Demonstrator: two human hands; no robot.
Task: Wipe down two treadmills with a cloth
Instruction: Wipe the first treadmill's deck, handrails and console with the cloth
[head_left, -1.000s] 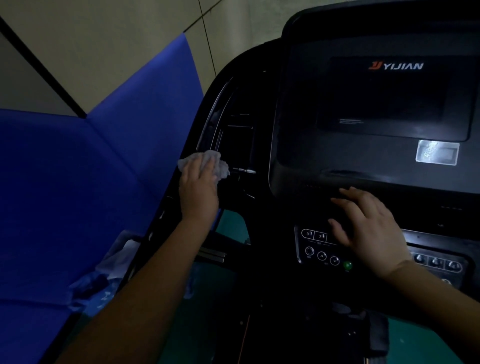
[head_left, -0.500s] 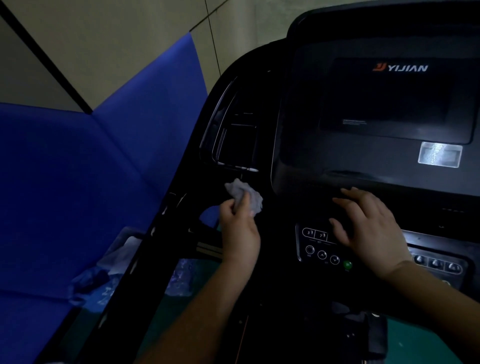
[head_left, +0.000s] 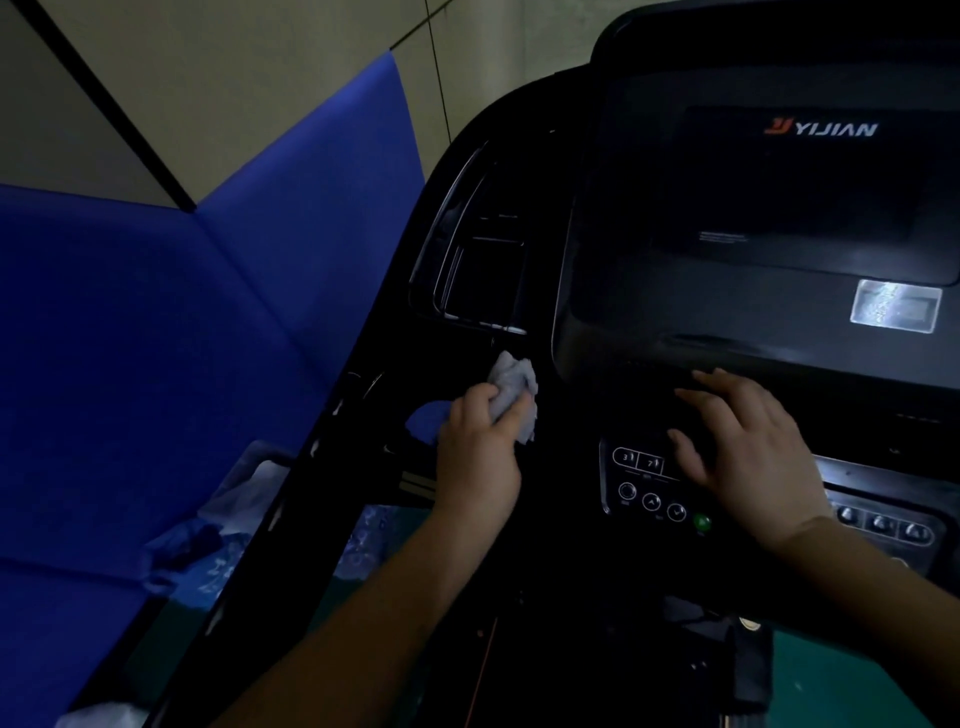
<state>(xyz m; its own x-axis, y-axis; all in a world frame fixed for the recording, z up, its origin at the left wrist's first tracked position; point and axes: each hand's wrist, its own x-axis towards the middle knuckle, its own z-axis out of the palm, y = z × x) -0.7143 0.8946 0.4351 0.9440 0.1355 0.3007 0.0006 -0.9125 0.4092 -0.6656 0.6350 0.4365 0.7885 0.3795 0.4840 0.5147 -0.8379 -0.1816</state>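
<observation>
A black treadmill console (head_left: 727, 322) with a dark screen and the YIJIAN logo fills the right half of the view. My left hand (head_left: 478, 447) grips a crumpled pale cloth (head_left: 511, 384) and presses it on the console's dark surface, just below the left cup holder recess (head_left: 483, 280). My right hand (head_left: 748, 447) rests flat with fingers spread on the ledge above the button panel (head_left: 644, 488). Only this one treadmill is in view.
Blue padded panels (head_left: 156, 338) cover the wall and floor at the left. Crumpled plastic and bottles (head_left: 218, 545) lie on the floor beside the treadmill's left frame. A green floor (head_left: 831, 686) shows at the bottom right. The room is dim.
My left hand carried the cloth from the left handrail edge down and right to the area below the cup holder. My right hand stayed in place on the console.
</observation>
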